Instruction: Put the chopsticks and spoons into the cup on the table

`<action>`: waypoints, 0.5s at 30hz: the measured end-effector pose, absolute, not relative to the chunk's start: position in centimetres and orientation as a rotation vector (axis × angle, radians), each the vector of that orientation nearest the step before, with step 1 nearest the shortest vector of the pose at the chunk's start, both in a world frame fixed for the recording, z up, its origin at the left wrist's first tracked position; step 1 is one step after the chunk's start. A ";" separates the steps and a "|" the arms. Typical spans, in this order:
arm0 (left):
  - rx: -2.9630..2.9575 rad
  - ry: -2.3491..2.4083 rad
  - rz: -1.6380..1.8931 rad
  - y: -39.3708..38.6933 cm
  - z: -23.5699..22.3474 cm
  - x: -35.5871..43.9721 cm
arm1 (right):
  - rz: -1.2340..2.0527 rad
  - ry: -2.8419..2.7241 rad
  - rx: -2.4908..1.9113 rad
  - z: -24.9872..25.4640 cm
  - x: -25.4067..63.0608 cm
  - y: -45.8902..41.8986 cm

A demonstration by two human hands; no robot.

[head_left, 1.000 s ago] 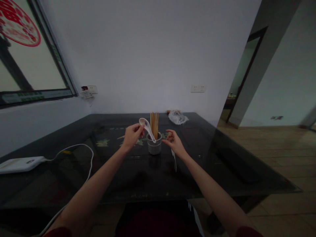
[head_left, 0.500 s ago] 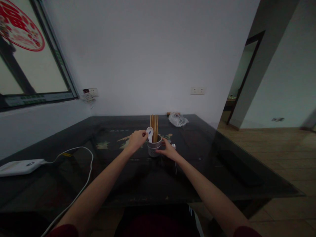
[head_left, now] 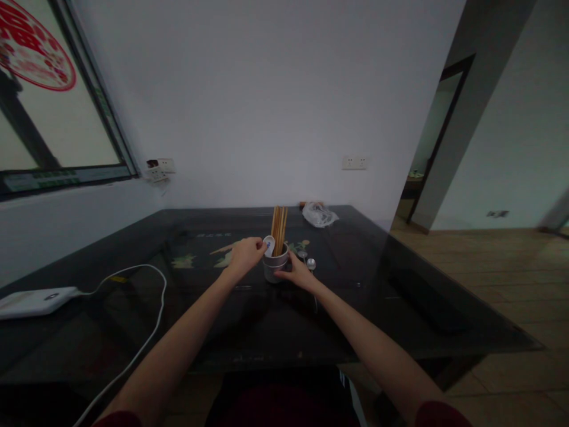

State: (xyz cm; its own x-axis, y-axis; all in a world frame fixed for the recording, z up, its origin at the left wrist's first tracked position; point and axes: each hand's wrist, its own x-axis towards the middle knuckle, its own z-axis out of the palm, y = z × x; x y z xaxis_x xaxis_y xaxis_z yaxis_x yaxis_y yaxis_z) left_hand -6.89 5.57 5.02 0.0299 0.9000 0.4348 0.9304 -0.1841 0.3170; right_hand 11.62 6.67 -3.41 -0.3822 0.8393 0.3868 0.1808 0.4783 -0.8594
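Note:
A grey utensil cup (head_left: 273, 270) stands upright on the dark table, holding several wooden chopsticks (head_left: 279, 230) that lean slightly right. At the cup's left side, a white soup spoon (head_left: 269, 244) with a blue mark sits partly below the rim. My left hand (head_left: 247, 254) pinches the spoon's edge between thumb and fingers. Around the cup's right side curls my right hand (head_left: 297, 274), gripping its wall. Just right of that hand lies a metal spoon (head_left: 312, 264), its handle partly hidden behind my wrist, with a second metal spoon (head_left: 303, 255) beside it.
A crumpled clear plastic bag (head_left: 319, 215) lies near the wall at the table's back. On the left is a white power bank (head_left: 38, 301) with a white cable (head_left: 163, 296) looping toward me. A dark flat object (head_left: 429, 301) rests at the right.
The white spoon has sunk lower into the cup, my left hand moving down slightly with it. The chopsticks now tilt more to the right. My right hand stays on the cup.

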 end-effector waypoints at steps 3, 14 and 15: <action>-2.195 -1.961 -0.837 5.4 5.0 -6.9 | 0.951 -1.841 -0.879 -3.3 11.7 6.5; -2.222 -1.904 -0.927 4.5 5.0 -7.3 | 0.956 -1.864 -0.876 -3.4 11.7 6.7; -2.225 -1.894 -0.953 4.5 5.0 -7.3 | 0.952 -1.868 -0.880 -3.4 11.7 6.7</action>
State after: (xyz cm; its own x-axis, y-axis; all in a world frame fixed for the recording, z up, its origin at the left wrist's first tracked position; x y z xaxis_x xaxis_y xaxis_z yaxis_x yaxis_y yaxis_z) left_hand -7.30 4.47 5.03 0.0495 0.8700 0.4906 0.9123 -0.2393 0.3322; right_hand 11.75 6.71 -3.37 -0.3995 0.8429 0.3603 0.2037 0.4649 -0.8616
